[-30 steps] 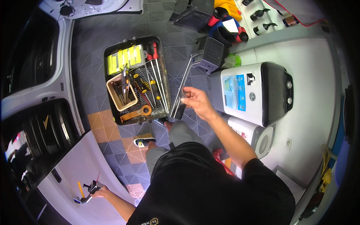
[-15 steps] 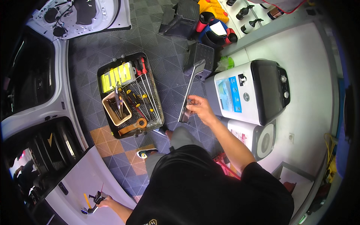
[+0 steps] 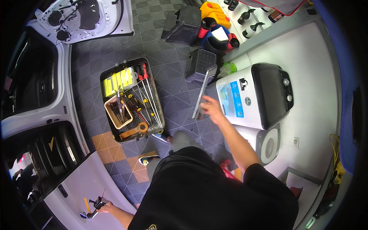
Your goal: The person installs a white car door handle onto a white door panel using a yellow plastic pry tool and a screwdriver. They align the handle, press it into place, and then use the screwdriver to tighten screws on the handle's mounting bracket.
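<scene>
My right hand (image 3: 212,110) has its fingers apart at the side of a long dark trim strip (image 3: 202,92). Its fingertips are at or very near the strip's edge; I cannot tell whether they touch. The strip leans with its upper end at the black step stool (image 3: 202,63) beside the white-and-black machine (image 3: 239,96). At the lower left, my left hand (image 3: 105,207) is closed on a small black plastic part (image 3: 99,202) in front of the pale car door (image 3: 76,184). A thin red piece and a yellow-orange strip (image 3: 87,205) stick up around that part.
A black tool tray (image 3: 163,115) on the tiled floor holds screwdrivers, a yellow-labelled case (image 3: 120,81), a beige box (image 3: 111,119) and an orange ring-ended tool (image 3: 134,131). Buckets and a yellow jug (image 3: 214,14) stand at the back. An open car door (image 3: 86,19) juts in at the upper left.
The trim strip has shifted right and now stands nearer the step stool and machine. My right hand has moved right with it and its fingers have loosened. My left hand has barely moved.
</scene>
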`<state>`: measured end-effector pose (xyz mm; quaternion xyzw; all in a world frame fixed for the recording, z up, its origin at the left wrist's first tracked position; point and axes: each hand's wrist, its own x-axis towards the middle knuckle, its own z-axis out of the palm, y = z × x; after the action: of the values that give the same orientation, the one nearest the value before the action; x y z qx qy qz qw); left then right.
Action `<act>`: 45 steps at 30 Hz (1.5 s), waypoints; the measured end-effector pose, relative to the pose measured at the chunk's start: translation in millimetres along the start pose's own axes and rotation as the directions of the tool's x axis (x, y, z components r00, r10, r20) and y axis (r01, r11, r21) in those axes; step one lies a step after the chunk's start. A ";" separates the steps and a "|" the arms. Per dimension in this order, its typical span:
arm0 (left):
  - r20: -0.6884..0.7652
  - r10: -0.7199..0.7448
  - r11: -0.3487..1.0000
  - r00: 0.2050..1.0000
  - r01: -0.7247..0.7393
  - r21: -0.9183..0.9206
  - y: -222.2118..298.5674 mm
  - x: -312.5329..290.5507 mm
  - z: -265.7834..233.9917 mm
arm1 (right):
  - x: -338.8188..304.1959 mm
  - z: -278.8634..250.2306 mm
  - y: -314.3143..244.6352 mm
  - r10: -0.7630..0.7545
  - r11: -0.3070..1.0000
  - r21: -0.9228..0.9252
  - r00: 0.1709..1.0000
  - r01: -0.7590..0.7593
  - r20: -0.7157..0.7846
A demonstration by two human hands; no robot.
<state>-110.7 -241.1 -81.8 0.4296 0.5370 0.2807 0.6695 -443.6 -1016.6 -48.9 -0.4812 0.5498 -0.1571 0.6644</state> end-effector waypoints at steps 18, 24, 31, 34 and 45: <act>0.401 0.042 0.998 0.915 -0.060 0.032 6.0 38.8 -15.9 | 16.6 103.9 31.6 -0.344 0.924 -0.154 0.937 0.350 0.060; 0.076 -0.095 0.994 0.993 0.090 0.067 2.1 25.1 3.1 | 40.2 -176.1 5.7 -0.393 0.910 -0.388 0.598 0.145 -0.699; 0.211 0.093 0.994 0.973 -0.101 0.029 6.2 35.6 -18.8 | 6.4 -98.4 -6.0 -0.589 0.781 -0.417 0.769 0.464 -0.248; 0.186 0.034 0.998 0.982 -0.022 -0.067 5.9 17.9 -16.5 | -18.3 59.6 23.1 -0.645 0.669 -0.390 0.755 0.632 0.118; 0.265 0.050 0.999 0.963 -0.043 -0.034 6.5 10.6 -26.7 | -4.6 297.9 80.3 -0.308 0.627 -0.667 0.914 0.403 0.262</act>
<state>-133.0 -221.8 -82.5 0.4666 0.4284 0.2436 0.7345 -208.3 -835.0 -131.6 -0.8065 0.4191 -0.0318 0.4157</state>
